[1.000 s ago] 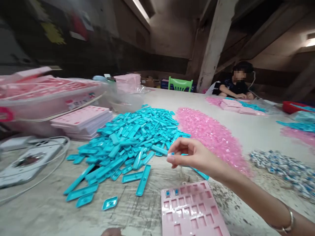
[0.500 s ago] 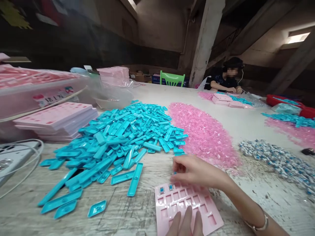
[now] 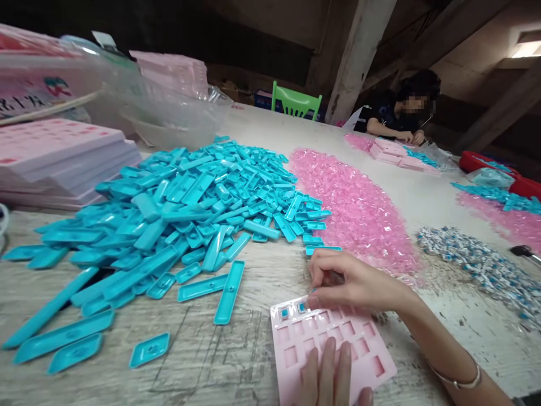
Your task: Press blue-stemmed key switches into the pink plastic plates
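Tabletop (image 3: 203,372): turquoise heap (image 3: 203,206) near pink plate (image 3: 298,341)

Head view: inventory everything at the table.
Tray: 1, pink, under hands
Fitted parts: 2 visible, blue-white, tray's top row
Loose parts: many, blue-white, right
Plastic pieces: many, turquoise, left pile
Clear pieces: many, pink, centre pile
Small piles: several, turquoise or pink, far right
Stacks: several, pink, left and back
Bowl: 1, clear, back left
Box: 1, pinkish, left edge
Tubs: count unclear, red, far right
Chair: 1, green, back
Person: 1, dark clothes, back right
Table: 1, whitish, underneath
Left hand: 1, bare, on tray
Right hand: 1, bare, tray's top edge
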The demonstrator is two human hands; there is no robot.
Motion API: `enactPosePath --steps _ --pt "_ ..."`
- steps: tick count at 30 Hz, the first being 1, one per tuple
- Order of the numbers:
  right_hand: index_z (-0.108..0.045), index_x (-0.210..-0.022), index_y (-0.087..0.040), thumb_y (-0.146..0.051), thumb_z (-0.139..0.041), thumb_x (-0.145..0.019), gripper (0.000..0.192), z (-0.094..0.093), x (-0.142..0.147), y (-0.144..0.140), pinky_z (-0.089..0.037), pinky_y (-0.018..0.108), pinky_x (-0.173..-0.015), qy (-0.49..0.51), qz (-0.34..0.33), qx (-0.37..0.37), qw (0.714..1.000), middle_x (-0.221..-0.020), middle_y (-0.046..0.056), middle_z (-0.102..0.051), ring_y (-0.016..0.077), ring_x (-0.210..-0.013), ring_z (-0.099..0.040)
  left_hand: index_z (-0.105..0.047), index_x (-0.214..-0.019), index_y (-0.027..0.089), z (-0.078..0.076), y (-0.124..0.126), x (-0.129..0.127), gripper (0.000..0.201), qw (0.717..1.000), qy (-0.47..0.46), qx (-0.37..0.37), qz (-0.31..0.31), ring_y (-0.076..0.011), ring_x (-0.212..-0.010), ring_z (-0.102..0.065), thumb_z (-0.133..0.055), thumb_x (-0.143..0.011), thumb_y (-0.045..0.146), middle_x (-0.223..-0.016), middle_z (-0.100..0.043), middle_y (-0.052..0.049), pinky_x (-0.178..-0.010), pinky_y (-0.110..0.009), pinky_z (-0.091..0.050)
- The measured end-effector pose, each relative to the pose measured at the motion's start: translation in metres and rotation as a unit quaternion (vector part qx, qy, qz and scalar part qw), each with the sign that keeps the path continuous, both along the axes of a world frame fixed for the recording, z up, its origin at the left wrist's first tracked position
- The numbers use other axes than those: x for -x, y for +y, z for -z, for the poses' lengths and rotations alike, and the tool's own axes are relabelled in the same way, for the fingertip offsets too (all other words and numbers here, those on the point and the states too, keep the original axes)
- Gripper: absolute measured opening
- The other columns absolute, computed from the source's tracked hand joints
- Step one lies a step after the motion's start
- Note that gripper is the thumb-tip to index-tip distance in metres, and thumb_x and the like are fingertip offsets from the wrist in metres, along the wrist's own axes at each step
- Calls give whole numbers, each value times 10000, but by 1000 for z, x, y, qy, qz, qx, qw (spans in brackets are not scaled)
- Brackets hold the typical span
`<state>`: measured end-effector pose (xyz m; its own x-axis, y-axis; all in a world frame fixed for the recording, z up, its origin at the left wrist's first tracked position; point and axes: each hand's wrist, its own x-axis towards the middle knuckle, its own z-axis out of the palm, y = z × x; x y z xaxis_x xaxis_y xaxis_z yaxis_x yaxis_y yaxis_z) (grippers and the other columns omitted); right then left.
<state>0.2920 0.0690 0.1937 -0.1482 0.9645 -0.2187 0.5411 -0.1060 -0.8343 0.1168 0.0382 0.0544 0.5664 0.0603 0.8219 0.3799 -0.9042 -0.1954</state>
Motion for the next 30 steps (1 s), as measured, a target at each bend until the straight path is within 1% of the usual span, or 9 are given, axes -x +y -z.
enactPosePath --steps 2,4,7,10,13,17,20,26,30 --pt "-538 -702 -175 -449 -743 -820 361 2 -1 0 -310 226 -580 25 -15 17 999 -721 -42 -452 102 -671 -420 -572 -1255 267 -6 4 5 288 998 36 -41 19 -136 -892 -703 -437 -1025 374 -1132 -726 31 -809 -279 -525" --pt "-553 -745 -179 -448 -749 -816 340 4 -2 1 -282 222 -535 46 -19 54 997 -656 -64 -427 90 -612 -386 -498 -1330 293 -17 11 11 345 992 82 -85 42 -149 -995 -675 -454 -1013 421 -1238 -674 9 -864 -285 -514" --pt "-570 -771 -179 -445 -757 -806 327 7 -4 1 -261 217 -504 70 -7 85 994 -608 -76 -428 84 -573 -377 -479 -1337 365 -34 21 18 355 979 147 -135 47 -141 -1046 -644 -438 -1005 484 -1226 -659 32 -902 -279 -493" --pt "-595 -785 -175 -430 -785 -772 318 9 -8 1 -282 209 -502 93 2 92 991 -634 -63 -510 82 -577 -420 -500 -1312 355 -44 25 20 363 976 157 -139 54 -165 -1030 -640 -453 -989 512 -1197 -654 8 -906 -308 -486" --pt "-607 -789 -170 -416 -780 -774 301 9 -10 1 -307 203 -508 97 3 89 991 -652 -52 -549 83 -585 -449 -505 -1306 324 -43 24 18 388 976 149 -145 60 -192 -1018 -638 -460 -977 527 -1182 -650 -25 -909 -337 -480" --pt "-613 -795 -172 -428 -756 -796 294 10 -11 -1 -330 204 -518 88 6 79 993 -647 -49 -551 87 -593 -470 -510 -1292 338 -37 20 14 381 981 136 -130 55 -184 -1010 -634 -485 -966 534 -1172 -648 -12 -909 -327 -473" --pt "-618 -801 -178 -436 -759 -794 295 11 -12 -2 -342 204 -525 80 12 71 994 -649 -51 -541 91 -606 -479 -530 -1267 349 -37 18 13 367 983 128 -116 55 -181 -1013 -633 -502 -957 545 -1157 -662 7 -914 -328 -471" --pt "-615 -789 -175 -447 -789 -751 325 10 -13 -1 -340 196 -511 95 12 78 992 -652 -49 -547 87 -592 -466 -524 -1294 356 -46 22 15 403 976 158 -136 65 -190 -1023 -639 -512 -947 559 -1168 -674 12 -886 -328 -483" --pt "-610 -782 -174 -425 -783 -759 306 8 -12 0 -340 193 -509 105 16 80 991 -646 -53 -547 80 -580 -454 -499 -1334 332 -54 27 19 442 969 178 -153 73 -188 -1055 -628 -487 -956 560 -1228 -647 -13 -926 -327 -471"
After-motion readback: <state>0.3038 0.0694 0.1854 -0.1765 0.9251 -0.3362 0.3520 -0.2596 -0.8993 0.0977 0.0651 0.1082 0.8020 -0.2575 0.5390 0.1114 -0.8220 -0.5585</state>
